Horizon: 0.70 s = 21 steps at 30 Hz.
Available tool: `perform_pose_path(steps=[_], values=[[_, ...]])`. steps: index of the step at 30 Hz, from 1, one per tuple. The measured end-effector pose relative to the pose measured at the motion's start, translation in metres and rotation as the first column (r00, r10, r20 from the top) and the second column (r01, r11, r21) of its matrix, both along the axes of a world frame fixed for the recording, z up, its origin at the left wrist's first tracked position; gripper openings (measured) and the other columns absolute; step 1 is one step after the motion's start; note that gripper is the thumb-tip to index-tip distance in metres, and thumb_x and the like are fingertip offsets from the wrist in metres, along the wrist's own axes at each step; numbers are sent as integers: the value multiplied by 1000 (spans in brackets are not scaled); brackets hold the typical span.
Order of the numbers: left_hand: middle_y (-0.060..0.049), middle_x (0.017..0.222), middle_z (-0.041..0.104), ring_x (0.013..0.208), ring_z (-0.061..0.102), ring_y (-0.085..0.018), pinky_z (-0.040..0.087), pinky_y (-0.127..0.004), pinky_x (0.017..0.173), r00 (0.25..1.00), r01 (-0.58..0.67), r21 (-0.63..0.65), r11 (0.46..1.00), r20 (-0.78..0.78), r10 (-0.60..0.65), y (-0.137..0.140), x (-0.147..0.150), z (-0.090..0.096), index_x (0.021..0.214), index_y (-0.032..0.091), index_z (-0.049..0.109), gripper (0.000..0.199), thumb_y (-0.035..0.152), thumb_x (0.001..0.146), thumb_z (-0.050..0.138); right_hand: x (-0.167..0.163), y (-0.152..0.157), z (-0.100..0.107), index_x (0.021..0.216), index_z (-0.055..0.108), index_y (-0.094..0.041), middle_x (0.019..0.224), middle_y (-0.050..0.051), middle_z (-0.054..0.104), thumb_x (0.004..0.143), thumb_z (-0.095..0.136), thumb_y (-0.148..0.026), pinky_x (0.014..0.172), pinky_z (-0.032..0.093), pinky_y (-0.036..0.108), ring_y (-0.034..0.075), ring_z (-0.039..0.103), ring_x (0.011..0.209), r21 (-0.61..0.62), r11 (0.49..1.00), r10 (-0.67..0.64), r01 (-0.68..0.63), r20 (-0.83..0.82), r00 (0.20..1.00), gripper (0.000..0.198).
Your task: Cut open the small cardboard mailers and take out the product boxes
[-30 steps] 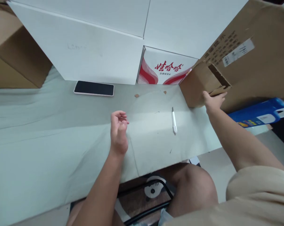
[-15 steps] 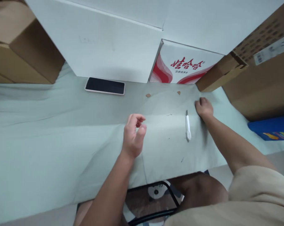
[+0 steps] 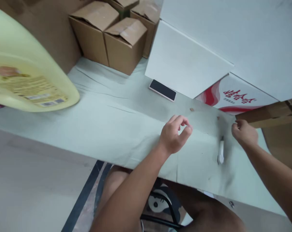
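My left hand (image 3: 176,135) is above the pale green cloth, fingers loosely curled and a gap showing between them and the thumb. Nothing shows in it. My right hand (image 3: 245,132) is closed near the printed carton at the right; what its fingers hold, if anything, is hidden. Between the hands lies a white utility knife (image 3: 221,150) with its blade end pointing away from me. Two small brown scraps lie further back, one scrap (image 3: 192,109) beyond my left hand and the other scrap (image 3: 218,118) left of my right hand. A phone (image 3: 163,90) with a dark screen lies against the white panel.
The cloth-covered table (image 3: 99,129) runs left to a large yellow jug (image 3: 36,77). Several brown cardboard boxes (image 3: 121,48) stand at the back. A large white panel (image 3: 179,58) and a red-and-white carton (image 3: 237,96) rise behind the phone and knife.
My view has turned left, so everything on the table appears further right. The yellow jug and more cardboard boxes have come into view. My left hand's thumb and fingers are closer together.
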<state>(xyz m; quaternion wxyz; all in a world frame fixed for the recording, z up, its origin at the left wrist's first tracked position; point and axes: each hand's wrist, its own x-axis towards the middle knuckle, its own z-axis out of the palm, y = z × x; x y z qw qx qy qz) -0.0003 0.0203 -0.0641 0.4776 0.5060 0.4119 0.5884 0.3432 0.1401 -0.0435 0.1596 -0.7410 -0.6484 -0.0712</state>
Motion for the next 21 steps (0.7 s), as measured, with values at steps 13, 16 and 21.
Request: perform_pose_path(steps=[13,16,21], values=[[-3,78,54,81,50,-21,41,-37,74,965,-142,-62,988,214,153,-12,-47,-2,81,22,52,22,44,86,52,-437,96,20,147,52,-20,153,14,45,91,54,-34,118,37,64,40,42,144,-24,632,775,-774,6,632,58],[-3,75,52,75,47,-19,40,-37,72,940,-135,-57,989,309,146,-7,-54,-5,78,22,51,24,45,86,53,-489,116,23,152,46,-16,163,14,33,92,55,-48,122,23,72,46,27,154,-71,659,752,-749,40,658,68],[-3,75,51,75,46,-19,43,-36,75,887,-110,-80,991,442,134,0,-55,-7,76,22,48,33,52,89,53,-513,145,7,145,47,-9,164,16,34,95,43,-59,122,12,76,45,19,157,-42,672,740,-739,57,670,70]])
